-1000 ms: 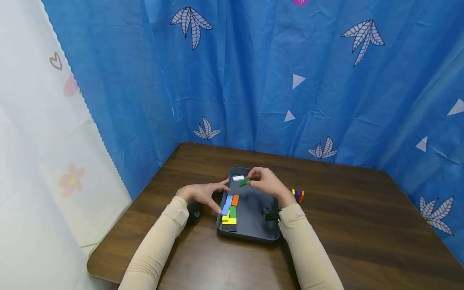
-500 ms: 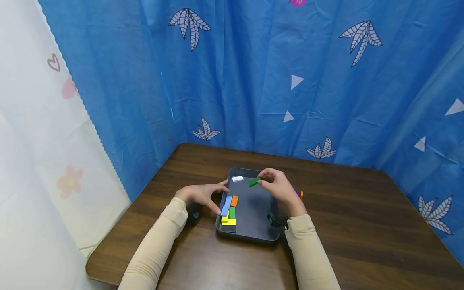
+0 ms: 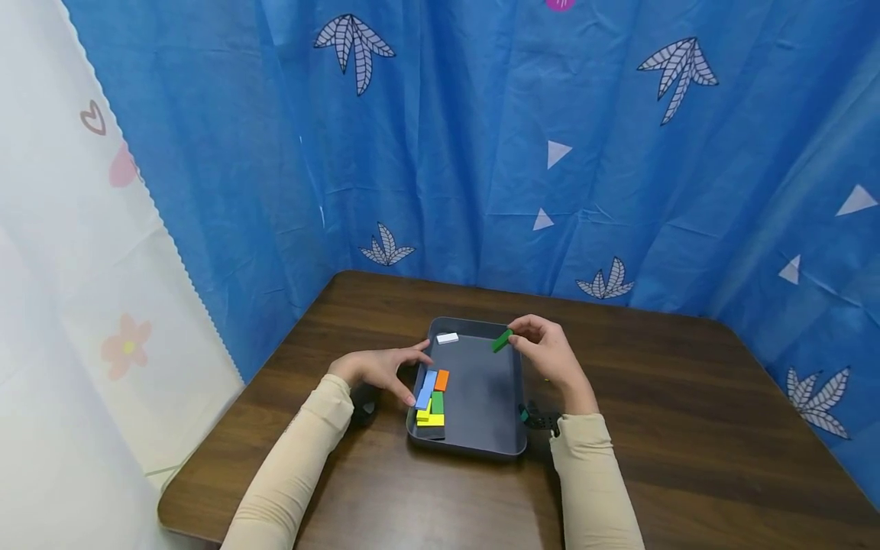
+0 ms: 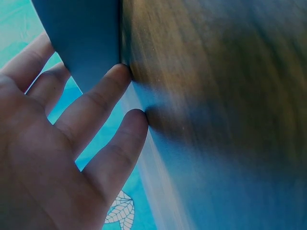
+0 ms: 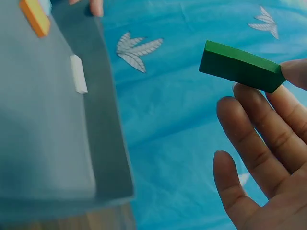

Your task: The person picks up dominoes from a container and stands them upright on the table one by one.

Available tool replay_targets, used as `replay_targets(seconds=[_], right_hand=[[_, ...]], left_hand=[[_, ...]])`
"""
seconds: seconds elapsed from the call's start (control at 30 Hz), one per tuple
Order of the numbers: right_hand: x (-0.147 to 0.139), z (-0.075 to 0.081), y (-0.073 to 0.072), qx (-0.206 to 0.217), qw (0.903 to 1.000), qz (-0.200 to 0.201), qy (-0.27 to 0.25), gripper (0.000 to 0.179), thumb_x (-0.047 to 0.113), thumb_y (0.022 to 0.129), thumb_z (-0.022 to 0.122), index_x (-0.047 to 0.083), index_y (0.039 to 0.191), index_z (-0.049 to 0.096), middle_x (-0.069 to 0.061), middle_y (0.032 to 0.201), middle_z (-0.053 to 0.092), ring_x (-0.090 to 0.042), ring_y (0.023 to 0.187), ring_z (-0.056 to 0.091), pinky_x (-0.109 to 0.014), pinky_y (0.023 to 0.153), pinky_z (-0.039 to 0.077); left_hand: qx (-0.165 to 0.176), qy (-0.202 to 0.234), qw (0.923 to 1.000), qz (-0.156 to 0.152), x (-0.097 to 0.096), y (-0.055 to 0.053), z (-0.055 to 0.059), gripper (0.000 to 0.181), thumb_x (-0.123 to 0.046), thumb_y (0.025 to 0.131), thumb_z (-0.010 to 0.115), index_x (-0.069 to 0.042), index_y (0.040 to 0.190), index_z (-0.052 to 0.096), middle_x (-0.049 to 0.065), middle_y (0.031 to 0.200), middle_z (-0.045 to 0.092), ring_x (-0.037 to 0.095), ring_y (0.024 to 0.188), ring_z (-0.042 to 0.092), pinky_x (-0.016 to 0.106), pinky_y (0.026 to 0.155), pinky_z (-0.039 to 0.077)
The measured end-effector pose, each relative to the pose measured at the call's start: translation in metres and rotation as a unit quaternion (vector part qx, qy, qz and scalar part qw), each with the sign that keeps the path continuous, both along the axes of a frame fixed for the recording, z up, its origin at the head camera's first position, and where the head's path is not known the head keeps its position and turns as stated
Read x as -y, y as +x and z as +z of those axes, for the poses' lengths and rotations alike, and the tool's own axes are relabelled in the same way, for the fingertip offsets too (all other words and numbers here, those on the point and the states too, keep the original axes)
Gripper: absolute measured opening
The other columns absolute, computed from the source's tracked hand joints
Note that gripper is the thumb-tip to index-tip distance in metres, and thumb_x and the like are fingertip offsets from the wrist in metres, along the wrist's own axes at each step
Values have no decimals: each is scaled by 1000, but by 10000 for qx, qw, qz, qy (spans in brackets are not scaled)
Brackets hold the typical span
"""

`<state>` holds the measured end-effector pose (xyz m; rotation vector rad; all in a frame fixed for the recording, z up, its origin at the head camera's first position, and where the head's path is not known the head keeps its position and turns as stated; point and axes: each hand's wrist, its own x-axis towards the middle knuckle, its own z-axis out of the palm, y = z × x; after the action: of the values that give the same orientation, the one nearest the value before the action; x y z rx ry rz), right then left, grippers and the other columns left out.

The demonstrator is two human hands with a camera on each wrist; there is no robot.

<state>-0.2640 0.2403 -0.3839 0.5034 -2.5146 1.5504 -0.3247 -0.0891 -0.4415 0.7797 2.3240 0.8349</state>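
Observation:
My right hand (image 3: 550,357) pinches a green wooden block (image 3: 502,341) between thumb and fingertips, above the far right corner of a dark grey tray (image 3: 481,397). In the right wrist view that block (image 5: 240,67) is tilted, its free end pointing away from the palm. My left hand (image 3: 376,370) lies at the tray's left side with spread fingers; its thumb tip is beside the light blue blocks (image 3: 426,390). The left wrist view shows straight fingers (image 4: 91,105) against the tray's outer wall and the table.
Inside the tray are a white block (image 3: 448,338), an orange block (image 3: 442,380), another green block (image 3: 438,402), yellow blocks (image 3: 432,420) and a dark block (image 3: 431,433). A small yellow bit (image 3: 547,380) shows beside the right wrist. A blue curtain (image 3: 454,153) hangs behind the table (image 3: 660,397).
My right hand has carried the green block rightward across the tray from near the white block. Its wrist now hides the purple and orange blocks right of the tray. The left hand stays put.

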Motion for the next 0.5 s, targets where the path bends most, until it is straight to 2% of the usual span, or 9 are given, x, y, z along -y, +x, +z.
replay_targets(seconds=[0.13, 0.5], right_hand=[[-19, -9, -6, -73, 9998, -135, -94, 19, 5, 97, 62, -4, 113, 65, -25, 106, 70, -10, 80, 62, -25, 73, 53], [-52, -4, 3, -228, 9981, -576, -60, 20, 10, 97, 63, -2, 113, 65, -20, 108, 71, -9, 85, 65, -21, 78, 56]], left_hand=[[-32, -1, 10000, -41, 0, -1, 0, 85, -39, 75, 88, -30, 149, 46, -8, 171, 3, 31, 151, 29, 61, 119, 27], [-27, -34, 10000, -29, 0, 0, 0, 86, -42, 74, 87, -30, 149, 46, -11, 170, 3, 29, 151, 28, 61, 120, 25]])
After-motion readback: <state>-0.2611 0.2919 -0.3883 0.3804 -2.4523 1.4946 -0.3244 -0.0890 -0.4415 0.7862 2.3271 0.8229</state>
